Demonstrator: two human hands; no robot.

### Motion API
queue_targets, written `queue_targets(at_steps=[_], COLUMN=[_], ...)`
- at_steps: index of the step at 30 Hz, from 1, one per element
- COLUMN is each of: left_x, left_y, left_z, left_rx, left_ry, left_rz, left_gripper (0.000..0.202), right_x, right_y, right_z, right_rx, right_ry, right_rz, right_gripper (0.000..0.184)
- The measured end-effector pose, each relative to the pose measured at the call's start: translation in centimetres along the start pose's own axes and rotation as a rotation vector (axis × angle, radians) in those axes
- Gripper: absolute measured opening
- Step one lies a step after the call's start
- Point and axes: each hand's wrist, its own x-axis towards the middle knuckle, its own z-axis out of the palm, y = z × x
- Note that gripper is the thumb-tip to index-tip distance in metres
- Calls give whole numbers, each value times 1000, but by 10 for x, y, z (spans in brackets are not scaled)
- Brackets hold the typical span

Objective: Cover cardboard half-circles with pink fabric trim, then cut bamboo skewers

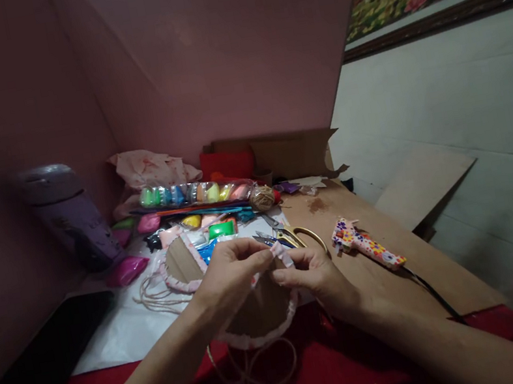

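My left hand [231,274] and my right hand [312,277] meet over a round cardboard piece [258,314] edged with pink fabric strip. Both pinch a short end of the pink strip [281,254] between thumb and fingers, just above the disc's rim. The disc rests on the red cloth [328,371] in front of me, and my hands hide much of it. A second pink-edged cardboard piece [181,266] lies just left of my left hand. Loose twine [262,366] trails from under the disc toward me.
Gold-handled scissors [301,236] and a patterned glue gun [365,244] lie to the right on brown cardboard. Coloured clay packets [192,193], a twine ball [262,197], a purple bottle [69,215] and a dark phone [59,339] fill the back and left. Pink boards wall the far side.
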Motion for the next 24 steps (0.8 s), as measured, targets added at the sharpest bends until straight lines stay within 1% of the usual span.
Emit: queue_targets(at_steps=[3,5,7,13,19,24], left_x=[1,1,1,1,1,1], left_y=[-5,-7,-9,-7,-6,-6], left_z=[-1,-1,0,2,3,4], left_rx=[-59,-81,-93,-102,-113,-139], left_ry=[-58,-62,-51,-44,-25,-19], left_rz=[-45,-86,-123,-180,-189,-177], left_gripper=[16,14,12,12,13,12], right_x=[0,0,0,0,0,1], right_y=[1,1,1,1,1,1], right_z=[-2,-3,-3,-2,-3,-2], right_rx=[41,46,37,-5,-9,6], right_ry=[-82,-108,-114,-111,-121,-122], right_rz=[65,92,100,116,109,132], right_gripper=[20,21,21,20,20,20])
